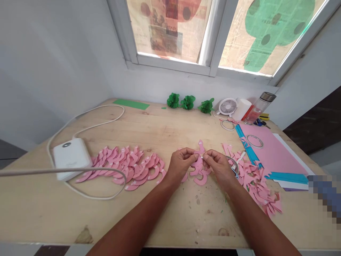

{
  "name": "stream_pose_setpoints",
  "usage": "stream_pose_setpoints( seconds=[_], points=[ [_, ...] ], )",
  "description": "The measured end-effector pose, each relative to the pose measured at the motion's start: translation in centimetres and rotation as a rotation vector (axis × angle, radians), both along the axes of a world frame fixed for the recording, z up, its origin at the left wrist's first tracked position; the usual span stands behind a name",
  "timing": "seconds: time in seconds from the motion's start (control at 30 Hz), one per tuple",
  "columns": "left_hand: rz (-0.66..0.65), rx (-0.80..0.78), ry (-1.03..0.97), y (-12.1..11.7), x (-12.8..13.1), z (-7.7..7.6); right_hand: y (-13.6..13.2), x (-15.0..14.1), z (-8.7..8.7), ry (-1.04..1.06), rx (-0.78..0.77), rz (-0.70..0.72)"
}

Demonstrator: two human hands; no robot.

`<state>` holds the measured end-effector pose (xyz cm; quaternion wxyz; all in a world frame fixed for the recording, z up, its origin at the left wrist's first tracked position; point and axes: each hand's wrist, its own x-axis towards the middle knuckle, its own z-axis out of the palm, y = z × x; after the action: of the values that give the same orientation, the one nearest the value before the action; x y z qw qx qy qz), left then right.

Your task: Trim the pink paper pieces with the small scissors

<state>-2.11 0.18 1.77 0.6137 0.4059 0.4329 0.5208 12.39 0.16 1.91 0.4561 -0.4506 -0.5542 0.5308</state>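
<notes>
My left hand (183,160) has its thumb and forefinger pinched on a curved pink paper cutout (198,164). Opposite it, my right hand (217,164) is closed in a pinch at a small white bit (202,155) by the cutout's edge; it looks like tape backing, though it is too small to be sure. More pink curved pieces (200,180) lie on the table just below the fingers. Left of my left hand, overlapping rows of pink cutouts (138,167) with small white patches are spread out. Beside my right wrist is a heap of pink paper scraps (255,183), with a partly hidden tape roll (234,164).
A white power bank (71,156) with a looping cable (99,170) sits at left. Along the back stand green paper balls (188,102), a small fan (227,106) and a glass bottle (259,108). Pink sheets (274,149) and blue strips (289,177) lie at right.
</notes>
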Motion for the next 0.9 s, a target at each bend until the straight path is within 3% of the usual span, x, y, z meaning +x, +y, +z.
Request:
stream_pose_setpoints(
  seconds=[0.53,0.9],
  points=[
    [-0.158,-0.031,-0.074,0.07,-0.41,-0.51,-0.03,-0.32,0.18,-0.022,0.012,-0.033],
    [-0.094,-0.029,-0.082,0.01,-0.02,-0.61,-0.26,-0.13,0.44,-0.036,0.072,-0.034]
  ],
)
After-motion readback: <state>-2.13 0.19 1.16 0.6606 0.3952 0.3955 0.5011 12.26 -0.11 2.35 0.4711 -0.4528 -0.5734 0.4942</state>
